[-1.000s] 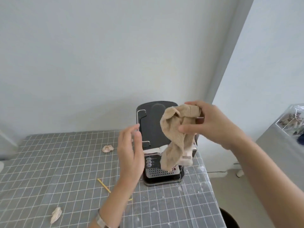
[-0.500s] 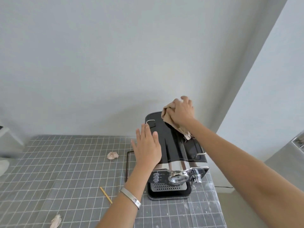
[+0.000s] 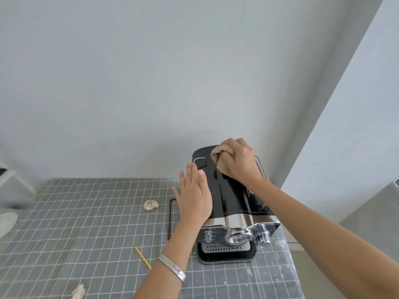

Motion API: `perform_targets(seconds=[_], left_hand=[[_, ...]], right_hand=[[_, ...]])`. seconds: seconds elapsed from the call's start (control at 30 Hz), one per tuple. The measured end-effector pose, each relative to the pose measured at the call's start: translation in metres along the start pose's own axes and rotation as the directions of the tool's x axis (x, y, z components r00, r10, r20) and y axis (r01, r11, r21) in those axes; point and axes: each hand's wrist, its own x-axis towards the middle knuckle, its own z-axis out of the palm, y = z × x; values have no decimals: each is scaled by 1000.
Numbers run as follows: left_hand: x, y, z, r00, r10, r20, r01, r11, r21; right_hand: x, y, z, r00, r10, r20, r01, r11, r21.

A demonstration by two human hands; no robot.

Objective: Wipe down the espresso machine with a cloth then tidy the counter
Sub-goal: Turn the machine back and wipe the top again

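Observation:
A black and chrome espresso machine (image 3: 231,197) stands at the right end of the grid-patterned counter (image 3: 86,223). My right hand (image 3: 239,162) presses a bunched beige cloth (image 3: 218,157) onto the back of the machine's glossy top. My left hand (image 3: 194,197) lies flat, fingers together, against the machine's upper left side. The chrome group head (image 3: 237,235) and perforated drip tray (image 3: 224,248) face me at the front.
A crumpled paper scrap (image 3: 150,205) lies left of the machine, another scrap (image 3: 78,291) near the front edge. A yellow stick (image 3: 143,257) lies on the cloth-covered counter. A thin dark rod (image 3: 170,216) stands beside the machine. The counter's right edge runs just past the machine.
My right hand brought the cloth from mid-air down onto the machine's top and shifted it slightly. My left hand settled flat against the machine's left side.

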Motion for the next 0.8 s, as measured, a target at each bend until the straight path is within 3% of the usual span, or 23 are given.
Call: perform_targets(seconds=[0.03, 0.13, 0.27, 0.5, 0.63, 0.8], left_hand=[[1, 0, 0, 1000, -3, -4, 3, 1000, -26], [9, 2, -3, 999, -11, -35, 8, 996, -93], [0, -1, -1, 999, -27, -24, 23, 990, -141], [4, -3, -2, 999, -45, -11, 44, 993, -107], [3, -2, -3, 999, -33, 9, 33, 998, -58], [5, -4, -6, 999, -27, 28, 27, 1000, 4]], right_hand=[[-7, -3, -1, 1000, -14, 11, 15, 1000, -11], [-8, -11, 14, 964, -30, 263, 97, 965, -246], [-7, -26, 29, 952, -27, 304, 153, 904, -400], [-14, -28, 9, 863, -137, 486, 280, 931, -234], [-50, -30, -5, 873, -118, 473, 237, 950, -202], [-89, -40, -18, 892, -66, 447, 215, 932, -292]])
